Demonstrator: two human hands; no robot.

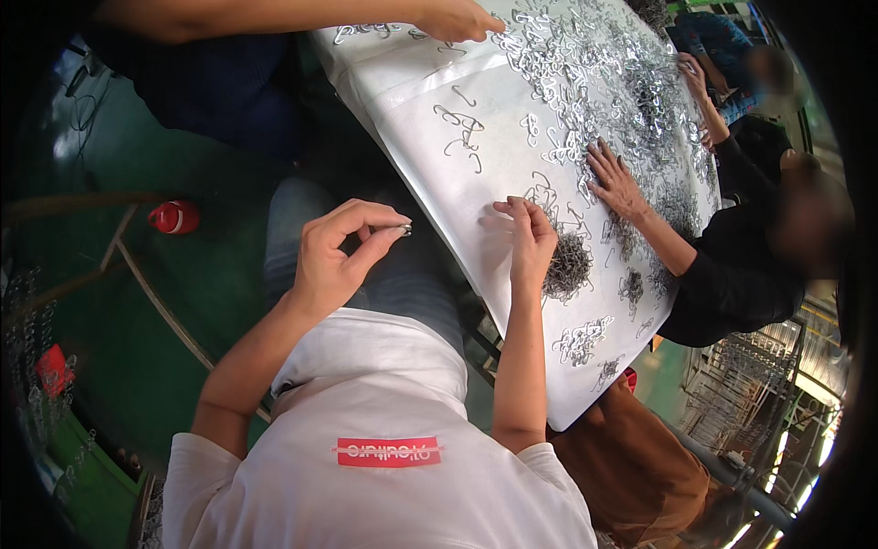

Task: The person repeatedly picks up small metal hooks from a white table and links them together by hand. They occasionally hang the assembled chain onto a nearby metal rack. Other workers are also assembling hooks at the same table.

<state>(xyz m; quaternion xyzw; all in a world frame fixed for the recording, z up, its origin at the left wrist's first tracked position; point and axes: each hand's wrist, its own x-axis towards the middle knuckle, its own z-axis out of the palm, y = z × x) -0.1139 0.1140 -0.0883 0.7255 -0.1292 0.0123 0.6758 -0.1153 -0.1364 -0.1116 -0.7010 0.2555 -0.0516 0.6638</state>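
My left hand [340,245] is over my lap, left of the table edge, thumb and forefinger pinched on a small metal piece [406,230]. Mostly covered by the fingertips, its full shape cannot be made out. My right hand [530,240] hovers at the near part of the table [412,137], which has a white covering. Its fingers are drawn together, and whatever may be in them is too small or hidden to name. Close beside it lie a dark tangled heap of metal hooks [569,265] and looser bent wire hooks [544,194]. Several single hooks [462,128] lie farther up.
A large spread of shiny hooks [585,82] covers the far table. A co-worker's hand [617,183] rests among them at right; another person's hand [457,18] reaches in at top. More people sit along the right side. A red round container [174,218] is at left.
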